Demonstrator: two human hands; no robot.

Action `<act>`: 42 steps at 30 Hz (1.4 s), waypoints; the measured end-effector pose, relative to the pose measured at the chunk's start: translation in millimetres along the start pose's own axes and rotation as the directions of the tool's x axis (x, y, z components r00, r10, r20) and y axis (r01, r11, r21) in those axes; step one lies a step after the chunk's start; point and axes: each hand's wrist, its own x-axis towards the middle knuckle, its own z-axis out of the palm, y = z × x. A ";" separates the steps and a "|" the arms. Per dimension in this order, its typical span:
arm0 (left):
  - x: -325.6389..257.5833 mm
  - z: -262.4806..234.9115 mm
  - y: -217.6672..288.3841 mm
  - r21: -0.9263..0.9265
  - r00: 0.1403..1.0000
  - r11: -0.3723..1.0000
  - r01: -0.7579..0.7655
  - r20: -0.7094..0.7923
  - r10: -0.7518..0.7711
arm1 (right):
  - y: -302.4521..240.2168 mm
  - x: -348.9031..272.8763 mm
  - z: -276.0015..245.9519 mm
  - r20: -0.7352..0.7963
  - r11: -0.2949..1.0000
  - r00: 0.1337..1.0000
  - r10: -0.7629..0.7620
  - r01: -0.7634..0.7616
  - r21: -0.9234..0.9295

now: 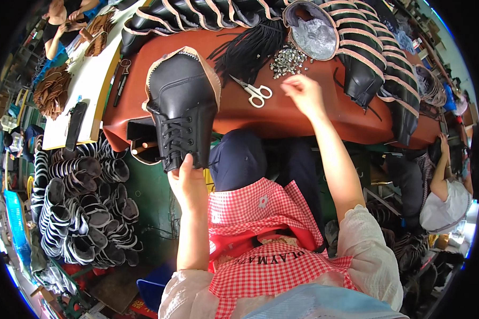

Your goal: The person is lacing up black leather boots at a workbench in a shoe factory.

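Observation:
My left hand grips a black lace-up boot upper by its laced end, thumb on top. The upper has a pale zigzag-stitched edge, and its wide toe end points away from me over the table. Over the table's near part, my right hand is closed with its fingertips pinched together; anything between them is too small to make out. Just beyond it lies a heap of small shiny metal pieces. White-handled scissors rest left of that hand. A bundle of black laces lies beside the metal pieces.
Rows of black boot uppers line the table's far and right sides. A reddish-brown cover drapes the table. Piled lined uppers stand low on the left. One co-worker sits at right; another person's arm shows upper left.

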 end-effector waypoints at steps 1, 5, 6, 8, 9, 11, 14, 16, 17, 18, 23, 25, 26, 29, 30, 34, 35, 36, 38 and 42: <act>0.7 -2.2 -1.8 0.007 1.000 1.000 0.015 -0.010 -0.015 | 27.3 3.6 -15.6 -0.112 0.999 0.994 -0.018 0.014 -0.035; 3.4 -12.9 -2.5 -0.025 0.999 1.000 0.013 0.046 -0.012 | 37.0 14.0 -41.1 -0.178 0.970 0.956 0.234 -0.241 -0.016; 3.7 -16.1 -1.8 -0.039 0.997 0.999 0.007 0.072 -0.004 | 31.5 17.9 -38.1 -0.173 0.971 0.957 0.233 -0.240 -0.017; 5.1 -22.5 -1.7 -0.064 0.995 0.998 0.025 0.099 -0.019 | 23.8 26.7 -36.1 -0.117 0.935 0.984 0.136 -0.166 -0.314; 5.2 -25.0 -0.3 -0.085 0.992 0.995 0.041 0.126 -0.031 | 22.7 27.4 -34.9 -0.119 0.934 0.984 0.132 -0.164 -0.317; 3.5 -22.5 4.0 -0.091 0.986 0.995 0.030 0.164 -0.015 | 29.7 28.9 -34.6 -0.083 0.944 0.989 0.121 -0.141 -0.298; 0.8 -24.7 11.4 -0.088 0.983 0.996 0.014 0.182 0.003 | 30.6 30.7 -33.7 -0.063 0.928 0.991 0.120 -0.135 -0.348; 2.6 -27.1 16.5 -0.087 0.988 0.996 0.021 0.152 -0.007 | 30.8 31.2 -35.0 -0.003 0.915 0.992 0.123 -0.115 -0.388; 5.5 -31.9 22.2 -0.010 0.985 0.999 0.053 0.165 -0.051 | 32.2 30.6 -37.8 -0.009 0.914 0.993 0.115 -0.109 -0.391; 6.8 -32.7 26.4 -0.035 0.992 0.996 0.077 0.103 -0.073 | 33.7 29.8 -41.5 -0.025 0.948 0.993 0.116 -0.118 -0.294; 9.8 -29.7 50.2 0.208 0.996 0.975 0.078 -0.048 -0.070 | -39.9 6.9 -57.2 0.046 0.967 0.995 0.091 -0.099 0.233; 3.3 -13.6 65.8 0.455 0.986 0.883 0.114 0.055 -0.156 | -89.2 -9.9 -56.2 0.085 0.965 0.994 0.072 -0.091 0.245; 0.4 -6.0 71.5 0.526 0.976 0.844 0.105 0.106 -0.188 | -107.3 -18.0 -55.0 0.161 0.931 0.985 0.055 -0.108 0.348; 0.3 11.3 77.4 0.592 0.883 0.806 -0.003 0.380 -0.275 | -155.0 -46.4 -49.1 0.338 0.864 0.930 -0.144 -0.048 0.500; -0.8 15.1 78.8 0.627 0.850 0.778 -0.046 0.434 -0.300 | -162.1 -55.0 -44.2 0.398 0.865 0.897 -0.191 -0.038 0.501; -7.3 33.2 75.3 0.705 0.746 0.671 -0.228 0.569 -0.345 | -189.2 -83.7 -26.2 0.502 0.899 0.833 -0.231 -0.015 0.438; -8.2 34.2 74.4 0.740 0.739 0.597 -0.309 0.582 -0.340 | -187.9 -88.2 -20.9 0.489 0.910 0.829 -0.271 0.055 0.411; -10.7 35.3 76.0 0.744 0.743 0.594 -0.306 0.577 -0.339 | -187.8 -90.4 -18.4 0.509 0.918 0.809 -0.294 0.090 0.386; -17.6 44.8 85.4 0.802 0.722 0.446 -0.398 0.573 -0.388 | -189.9 -94.3 -16.8 0.532 0.923 0.785 -0.317 0.126 0.363; -23.8 49.7 88.9 0.818 0.706 0.363 -0.446 0.571 -0.419 | -197.5 -99.3 -19.4 0.476 0.886 0.752 -0.456 0.332 0.325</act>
